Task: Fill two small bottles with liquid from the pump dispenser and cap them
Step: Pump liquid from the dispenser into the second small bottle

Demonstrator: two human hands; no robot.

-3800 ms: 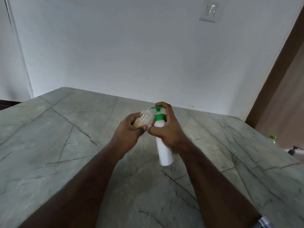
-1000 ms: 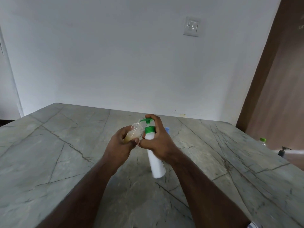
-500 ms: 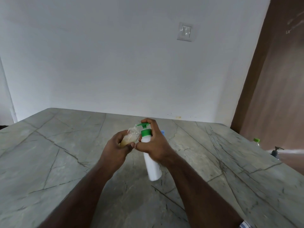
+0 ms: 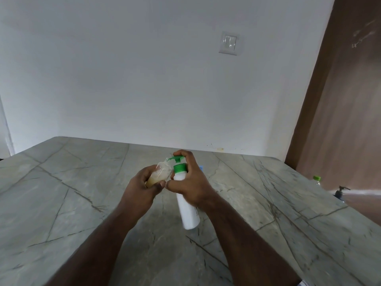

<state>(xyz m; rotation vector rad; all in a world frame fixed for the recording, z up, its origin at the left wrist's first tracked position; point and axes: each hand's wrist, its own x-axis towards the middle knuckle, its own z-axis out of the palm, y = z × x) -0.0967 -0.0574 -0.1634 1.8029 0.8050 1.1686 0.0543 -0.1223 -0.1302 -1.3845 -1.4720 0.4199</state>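
We grip the small bottle (image 4: 158,175) in our left hand (image 4: 142,187), mouth under the nozzle; right hand (image 4: 188,181) clamps the pump dispenser (image 4: 186,201). Light, likely slick plastic: hold mid-body.

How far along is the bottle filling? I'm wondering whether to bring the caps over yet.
Partly done: the small clear bottle in the left hand holds yellowish liquid in its lower part. In hand: the right hand grips the white pump dispenser, a finger on its green pump head, nozzle at the bottle's mouth. Left: finishing this fill and capping. No second bottle is clearly visible; something blue peeks out behind the right hand.
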